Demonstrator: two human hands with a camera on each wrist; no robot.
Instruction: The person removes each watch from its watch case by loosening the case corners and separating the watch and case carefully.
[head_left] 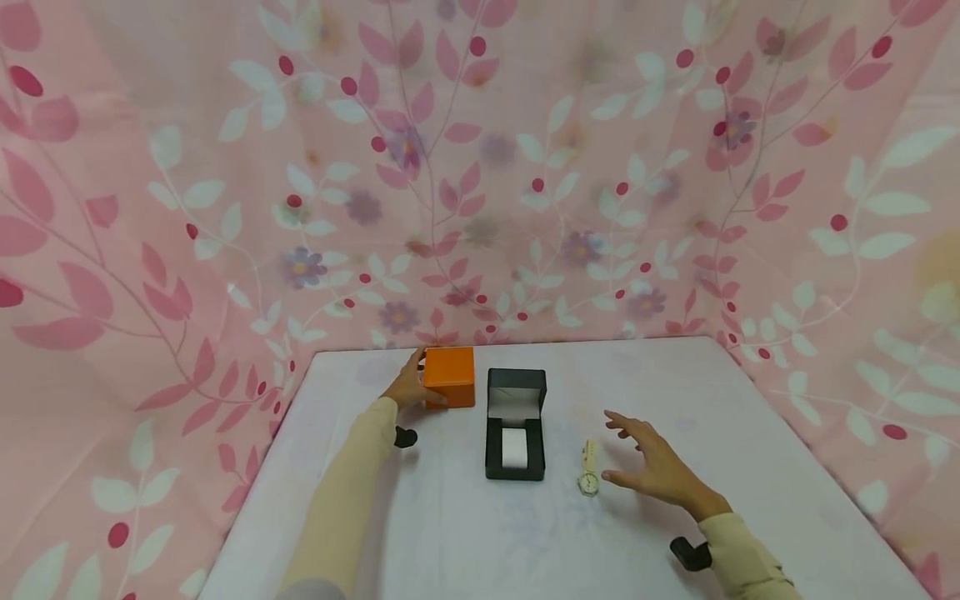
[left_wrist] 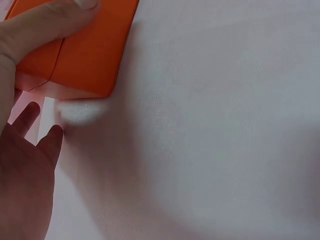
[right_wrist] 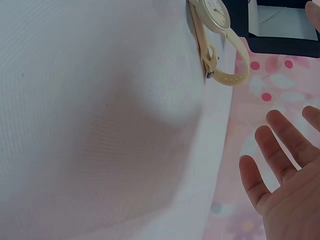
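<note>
An orange box (head_left: 449,377), its lid closed, sits near the table's far edge. My left hand (head_left: 408,383) grips it from its left side; in the left wrist view the thumb (left_wrist: 47,25) lies across one face and two fingers (left_wrist: 42,130) stay off the box. Right of it stands a black watch box (head_left: 515,467) with its lid raised and a white cushion (head_left: 514,448) inside. A cream-strapped wristwatch (head_left: 588,482) lies on the table, its strap forming a loop in the right wrist view. My right hand (head_left: 660,468) hovers just right of the watch, fingers spread, holding nothing.
A white cloth covers the table (head_left: 442,542). Behind it and at both sides hangs a pink floral curtain (head_left: 480,167). The open watch box stands between the orange box and the watch.
</note>
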